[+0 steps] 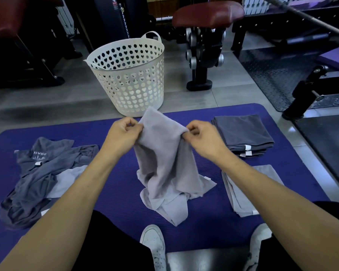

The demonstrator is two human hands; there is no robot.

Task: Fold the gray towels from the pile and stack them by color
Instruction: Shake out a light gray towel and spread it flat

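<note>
Both forearms reach out over the purple mat (114, 202); left hand (121, 133) and right hand (202, 136) each pinch the top edge of the light gray towel (164, 163), which hangs lengthwise between them, its bottom crumpled on the mat.

White lettering shows on a dark gray towel (40, 153) at the top of the pile (37, 182) — upside down to the camera, it seems to read "HARS", though the letters are small and creased. A zigzag line, like a pulse trace, runs beside the word. Small white tags (248, 147) on the folded towels look blank — nothing on them can be read.
</note>
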